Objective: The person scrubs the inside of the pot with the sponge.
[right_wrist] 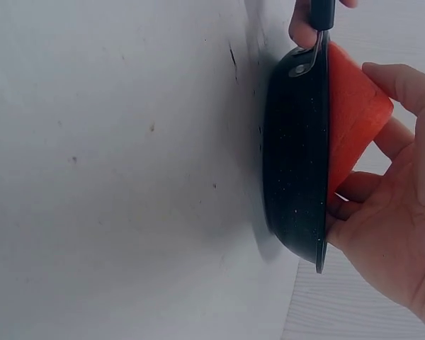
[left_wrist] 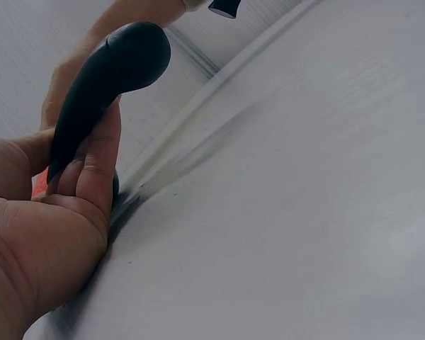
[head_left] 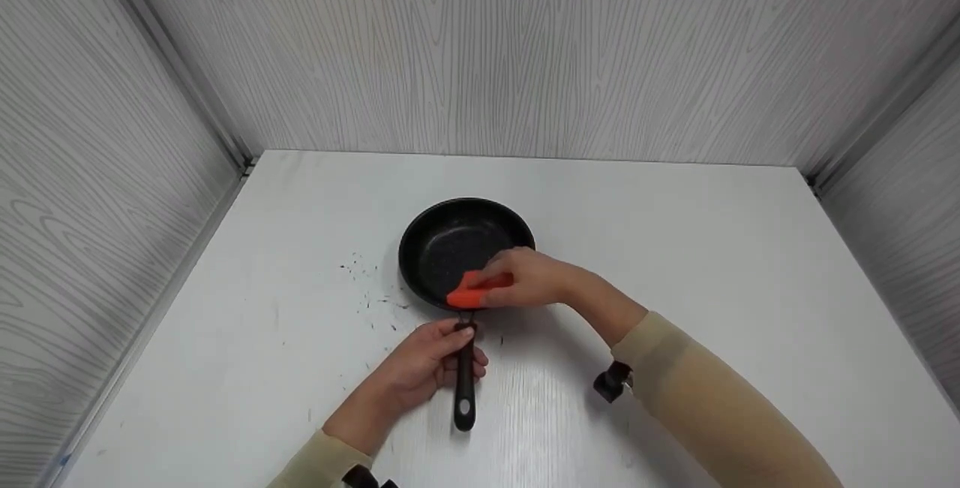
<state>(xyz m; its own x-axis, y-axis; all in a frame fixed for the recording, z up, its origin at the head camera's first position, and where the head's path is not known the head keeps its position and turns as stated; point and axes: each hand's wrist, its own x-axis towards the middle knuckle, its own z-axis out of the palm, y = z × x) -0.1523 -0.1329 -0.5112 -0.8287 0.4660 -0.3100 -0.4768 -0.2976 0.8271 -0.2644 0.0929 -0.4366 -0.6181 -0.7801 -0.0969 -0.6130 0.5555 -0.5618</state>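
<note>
A black frying pan (head_left: pixel 431 248) lies upright on the white table, its handle (head_left: pixel 465 394) pointing toward me. My left hand (head_left: pixel 420 360) grips that handle near the pan, thumb on top and fingers curled beneath. Over the near right part of the pan, my right hand (head_left: pixel 532 278) holds an orange sponge (head_left: pixel 466 297) between thumb and fingers. In the right wrist view the sponge (right_wrist: pixel 355 106) stands tilted above the rim; its lower edge is hidden inside the pan. The left wrist view shows the handle's rounded end (left_wrist: pixel 138 57) beyond the left palm (left_wrist: pixel 42 241).
Small dark crumbs (head_left: pixel 367 296) are scattered on the table (head_left: pixel 675 248) left of the pan, with a few near the handle. Grey wood-grain panels (head_left: pixel 525 52) stand at the back and on both sides. Dark wrist cameras (head_left: pixel 613 381) are strapped near the sleeves.
</note>
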